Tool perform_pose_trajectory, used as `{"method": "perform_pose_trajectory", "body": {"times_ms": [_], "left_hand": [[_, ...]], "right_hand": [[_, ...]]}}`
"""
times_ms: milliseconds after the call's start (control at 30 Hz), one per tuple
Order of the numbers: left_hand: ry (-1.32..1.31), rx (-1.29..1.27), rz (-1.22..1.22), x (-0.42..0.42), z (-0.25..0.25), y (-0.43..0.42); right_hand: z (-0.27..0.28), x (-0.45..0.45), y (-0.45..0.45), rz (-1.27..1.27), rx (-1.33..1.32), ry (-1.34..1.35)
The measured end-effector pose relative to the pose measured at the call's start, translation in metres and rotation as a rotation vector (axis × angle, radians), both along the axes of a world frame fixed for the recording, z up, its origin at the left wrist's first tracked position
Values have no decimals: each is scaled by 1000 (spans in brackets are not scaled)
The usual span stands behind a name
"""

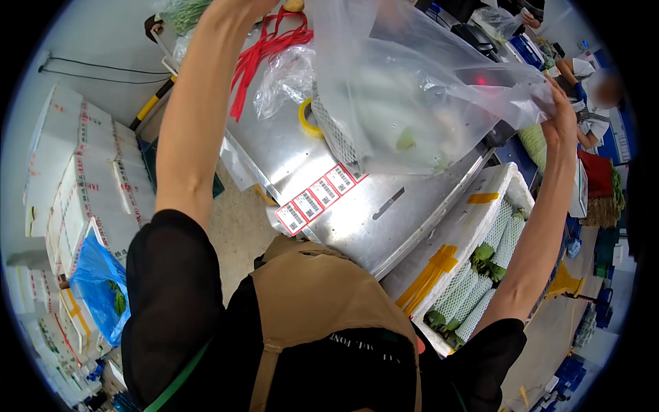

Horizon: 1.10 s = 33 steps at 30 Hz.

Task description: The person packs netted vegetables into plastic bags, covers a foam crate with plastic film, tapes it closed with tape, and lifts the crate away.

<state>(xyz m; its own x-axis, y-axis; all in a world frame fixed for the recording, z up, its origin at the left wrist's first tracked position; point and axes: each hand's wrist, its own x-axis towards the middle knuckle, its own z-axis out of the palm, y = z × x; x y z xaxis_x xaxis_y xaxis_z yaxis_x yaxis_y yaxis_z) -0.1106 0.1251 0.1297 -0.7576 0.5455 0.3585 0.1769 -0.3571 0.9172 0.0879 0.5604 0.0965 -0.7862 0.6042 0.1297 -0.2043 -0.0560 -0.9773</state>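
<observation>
A large clear plastic bag [425, 89] spreads over the metal table [371, 226], hazing what lies behind it; something pale with a bit of green shows through. At the bag's right corner, my right hand [561, 120] has its fingers closed on the plastic. My left hand [250, 4] reaches to the top edge and is mostly cut off, so its fingers are hidden. White foam netting [333, 130] sticks out beside the bag's left side. Below it lies a strip of red-bordered barcode labels [316, 199].
A yellow tape roll [309, 118], crumpled plastic [281, 79] and red straps [271, 48] lie on the table. A foam box [439, 247] with netted vegetables [473, 288] stands at right. Stacked foam boxes [89, 172] stand at left. Another person [590, 103] is at far right.
</observation>
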Motion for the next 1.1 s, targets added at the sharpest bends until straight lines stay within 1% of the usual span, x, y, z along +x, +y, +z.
{"method": "perform_pose_trajectory", "body": {"times_ms": [100,133,200,233,300,367,433,500,567,600,633,667,700,733,767,800,833,900,1000,1033,1067,1100], "left_hand": [[-59,-77,328,-5,-65,-37],[74,-117,409,20,-81,-44],[-57,-289,517,39,-142,-67],[-39,-468,490,48,-180,-82],[-144,-800,324,86,-226,-94],[-28,-931,225,125,-271,-102],[-14,-1102,145,154,-285,-98],[133,-1208,160,178,-297,-94],[193,-1346,139,195,-288,-83],[205,-1314,163,204,-291,-81],[208,-1293,180,211,-296,-79],[228,-1295,177,216,-294,-77],[249,-1305,172,218,-287,-76],[303,-1330,145,224,-291,-78],[354,-1354,127,224,-295,-79],[401,-1381,117,223,-297,-76],[417,-1356,83,220,-300,-74],[433,-1323,35,215,-303,-79],[363,-1217,-51,206,-302,-87],[351,-1159,-116,201,-306,-85],[380,-1169,-111,199,-307,-86],[224,-1168,-113,199,-298,-83]], "right_hand": [[-15,15,-15,-45,-20,-28],[-21,22,-20,-55,-7,-16],[-29,37,-29,-63,9,-48],[-32,44,-34,-66,17,-65],[-38,56,-44,-96,18,-87],[-44,64,-51,-92,43,-81],[-47,69,-67,-182,118,-120],[-53,78,-80,-302,223,-144],[-75,98,-86,-308,457,-162],[-82,104,-108,-339,584,-205],[-101,112,-123,-371,731,-260],[-99,118,-158,-284,589,-287],[-99,130,-178,-212,728,-340],[-111,142,-191,-136,841,-296],[-114,153,-206,-27,930,-362],[-124,165,-213,70,1046,-357],[-120,178,-221,156,1107,-345],[-118,198,-220,362,1125,-459],[-123,237,-207,295,1072,-531],[-123,254,-196,215,1048,-591],[-129,273,-185,-8,1135,-543],[-138,293,-173,-233,1229,-506]]}}
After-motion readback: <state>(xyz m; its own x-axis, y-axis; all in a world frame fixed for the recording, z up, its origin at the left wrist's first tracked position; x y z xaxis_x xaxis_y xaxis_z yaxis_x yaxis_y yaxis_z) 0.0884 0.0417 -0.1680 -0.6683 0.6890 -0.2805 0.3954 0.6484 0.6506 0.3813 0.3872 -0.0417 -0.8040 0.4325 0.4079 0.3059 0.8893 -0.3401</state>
